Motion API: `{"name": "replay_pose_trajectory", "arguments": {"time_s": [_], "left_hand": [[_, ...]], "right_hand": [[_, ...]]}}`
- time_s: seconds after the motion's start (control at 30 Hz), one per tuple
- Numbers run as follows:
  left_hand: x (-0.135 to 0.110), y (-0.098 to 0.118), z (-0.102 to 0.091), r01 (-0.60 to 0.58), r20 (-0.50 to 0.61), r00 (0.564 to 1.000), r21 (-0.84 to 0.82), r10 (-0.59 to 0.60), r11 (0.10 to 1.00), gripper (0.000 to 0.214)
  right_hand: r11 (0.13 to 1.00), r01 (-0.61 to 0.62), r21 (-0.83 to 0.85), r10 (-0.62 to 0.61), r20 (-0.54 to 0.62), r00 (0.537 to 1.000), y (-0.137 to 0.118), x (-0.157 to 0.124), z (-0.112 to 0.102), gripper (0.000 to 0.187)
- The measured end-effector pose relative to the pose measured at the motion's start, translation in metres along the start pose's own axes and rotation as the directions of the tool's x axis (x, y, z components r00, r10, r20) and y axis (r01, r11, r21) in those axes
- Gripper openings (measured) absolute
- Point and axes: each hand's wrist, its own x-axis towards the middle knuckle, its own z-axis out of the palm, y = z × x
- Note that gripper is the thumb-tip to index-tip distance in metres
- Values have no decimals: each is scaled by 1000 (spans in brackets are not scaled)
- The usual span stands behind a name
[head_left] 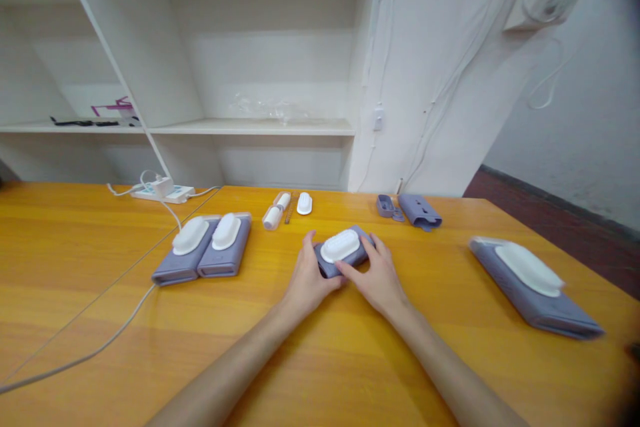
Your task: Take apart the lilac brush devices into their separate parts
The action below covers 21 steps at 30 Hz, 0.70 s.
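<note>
While the left hand (311, 271) grips the left end of a purple case (361, 255) at the middle of the wooden table (280, 367), the right hand (380, 275) grasps its other end, thumb by the near edge of the white cap (341, 245) on top. Two similar capped cases (223, 261) lie side by side to the left, a fourth case (543, 307) well apart to the right.

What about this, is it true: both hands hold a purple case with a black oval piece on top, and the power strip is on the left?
Only the colour is wrong: the head view shows a white oval piece on top, not black. The left hand and right hand hold the purple case, and the power strip is on the left.
</note>
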Motion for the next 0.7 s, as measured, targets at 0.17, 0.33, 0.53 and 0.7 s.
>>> {"name": "replay_pose_trajectory", "arguments": {"time_s": [0.17,0.33,0.53,0.7], "left_hand": [[4,-2,4,-17,9,1000,22,17,1000,105],[8,-2,12,-34,21,999,34,33,999,105],[9,2,20,-30,-2,1000,40,30,999,102],[9,0,19,-40,-6,999,18,40,999,101]], "right_hand": [[988,-51,-149,41,-69,997,-13,0,7,106],[965,-73,-252,62,-52,997,-21,15,2,105],[946,-67,-317,89,53,995,-26,34,-8,107],[954,-36,-298,29,-28,999,-25,28,-5,104]]}}
